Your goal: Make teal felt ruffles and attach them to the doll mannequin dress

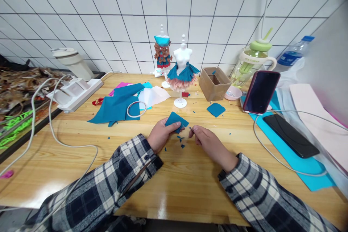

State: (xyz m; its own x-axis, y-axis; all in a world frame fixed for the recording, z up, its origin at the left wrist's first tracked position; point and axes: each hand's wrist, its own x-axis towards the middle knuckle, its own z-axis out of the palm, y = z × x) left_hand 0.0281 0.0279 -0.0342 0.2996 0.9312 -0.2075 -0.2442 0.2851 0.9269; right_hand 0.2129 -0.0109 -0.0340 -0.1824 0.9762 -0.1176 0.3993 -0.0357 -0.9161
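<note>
My left hand [161, 133] pinches a small square of teal fabric [173, 119] above the middle of the table. In my right hand [204, 138] is a small pair of scissors [191, 129], mostly covered by the fingers. Its tip meets the right corner of the fabric. Small teal scraps [182, 146] lie on the wood just below. Behind my hands stands a white mini dress form [182, 58] in a teal and pink skirt [182, 76]. A separate teal piece [216, 109] with trimmed corners lies to the right.
A larger teal cloth [119, 105] with a white ring [136, 109] lies left. A second dressed form [162, 52], a cardboard box [214, 83] and a pink bowl [233, 93] stand behind. A propped phone [261, 91], a flat phone [290, 136], cables and a power strip [76, 94] flank the work area.
</note>
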